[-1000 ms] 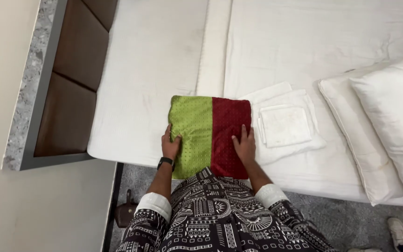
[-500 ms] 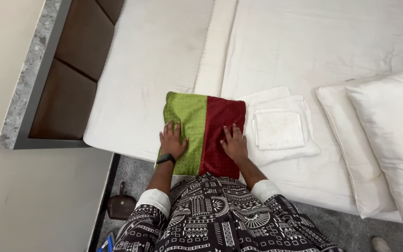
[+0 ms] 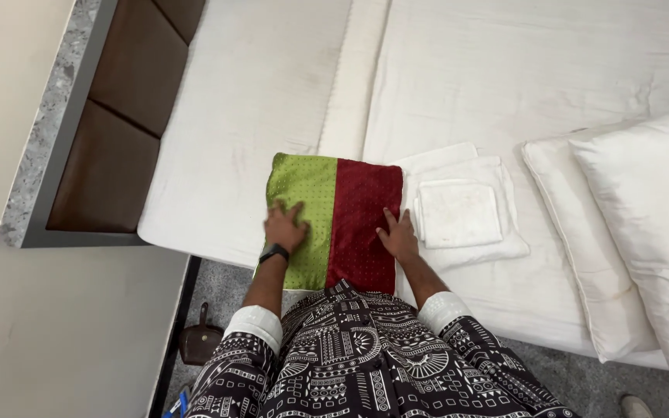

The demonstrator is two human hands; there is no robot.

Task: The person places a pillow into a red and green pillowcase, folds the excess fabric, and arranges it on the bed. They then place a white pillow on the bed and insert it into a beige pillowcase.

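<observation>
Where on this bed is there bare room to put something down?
The widest bare patches are the white sheet beyond the folded towels and the mattress between cushion and brown headboard. The near edge is crowded: both hands, cushion, towels, then pillows.

My left hand [image 3: 286,227] and my right hand [image 3: 399,236] press flat on the green and red cushion [image 3: 336,220], beside folded white towels [image 3: 458,213] on the bed [image 3: 257,101].

My left hand [image 3: 286,227] and right hand [image 3: 399,237] lie flat on the cushion [image 3: 334,220] at the near edge of the bed [image 3: 505,85], folded towels [image 3: 462,210] just right of it, pillows [image 3: 644,232] farther right, the headboard [image 3: 118,131] left.
</observation>
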